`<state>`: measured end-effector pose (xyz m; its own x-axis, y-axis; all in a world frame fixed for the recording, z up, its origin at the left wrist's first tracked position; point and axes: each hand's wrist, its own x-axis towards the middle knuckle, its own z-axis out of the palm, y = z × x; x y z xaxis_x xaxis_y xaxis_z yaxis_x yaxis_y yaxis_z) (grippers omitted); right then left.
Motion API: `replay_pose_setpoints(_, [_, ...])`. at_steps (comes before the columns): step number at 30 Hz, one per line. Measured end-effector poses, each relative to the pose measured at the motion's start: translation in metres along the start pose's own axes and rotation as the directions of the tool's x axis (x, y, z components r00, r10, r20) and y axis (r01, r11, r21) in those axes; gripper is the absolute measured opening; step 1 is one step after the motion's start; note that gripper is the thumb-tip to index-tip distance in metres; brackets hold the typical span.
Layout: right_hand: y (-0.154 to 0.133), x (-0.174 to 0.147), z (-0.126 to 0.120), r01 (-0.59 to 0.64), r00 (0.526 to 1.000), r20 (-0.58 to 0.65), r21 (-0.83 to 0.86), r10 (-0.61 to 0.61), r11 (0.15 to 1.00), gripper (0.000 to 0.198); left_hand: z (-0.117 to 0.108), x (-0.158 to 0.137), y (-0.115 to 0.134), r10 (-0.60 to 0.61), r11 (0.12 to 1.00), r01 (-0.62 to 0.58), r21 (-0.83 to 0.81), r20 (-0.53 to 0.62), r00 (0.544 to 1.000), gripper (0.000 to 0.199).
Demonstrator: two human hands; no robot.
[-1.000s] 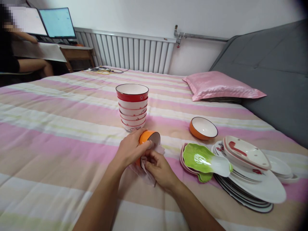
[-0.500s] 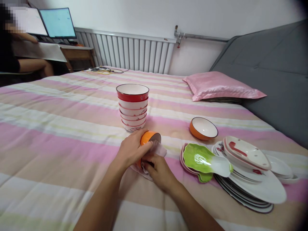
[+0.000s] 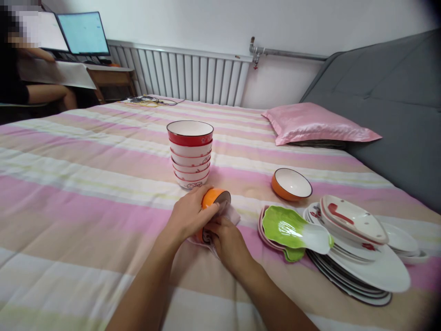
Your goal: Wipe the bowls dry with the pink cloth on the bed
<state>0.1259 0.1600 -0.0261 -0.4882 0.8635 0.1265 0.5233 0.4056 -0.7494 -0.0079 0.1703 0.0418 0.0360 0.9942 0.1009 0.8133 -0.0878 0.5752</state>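
Observation:
An orange bowl [image 3: 211, 197] stands tilted on its side, its opening turned to the right. Its back and top rim are gripped by my left hand [image 3: 191, 209]. Fingers of my right hand [image 3: 225, 239] are closed on a pale cloth [image 3: 231, 214], pressed against the inside of the bowl; the fingertips are partly hidden. Just behind the hands rises a stack of red and white bowls [image 3: 190, 154]. A second orange bowl [image 3: 292, 184] sits upright to the right.
Green leaf-shaped dishes [image 3: 287, 227] and a pile of white plates [image 3: 386, 269] lie on the right of the striped bedspread [image 3: 86, 220]. Farther back are a pink pillow [image 3: 317, 120] and cables [image 3: 151, 100]. A person [image 3: 44, 92] sits at a desk at far left.
My right hand has shifted slightly inside the bowl's opening, and the cloth's folds have moved with it. The left hand and the bowl stay nearly in place.

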Motion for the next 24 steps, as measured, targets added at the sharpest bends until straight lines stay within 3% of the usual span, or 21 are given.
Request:
replay_pose_setpoints(9, [0.0037,-0.0003,0.0026,0.049,0.999,-0.018,-0.056,-0.050,0.997,0.034,-0.0002,-0.0002,0.0012,-0.005,1.000,0.005,0.005,0.006,1.000,0.051])
replay_pose_setpoints(24, [0.0012,-0.0004,0.0008,0.031,0.999,-0.005,-0.062,-0.031,0.998,0.036,-0.0016,-0.0003,0.0019,-0.008,1.000,0.008,0.000,0.005,1.000,0.050])
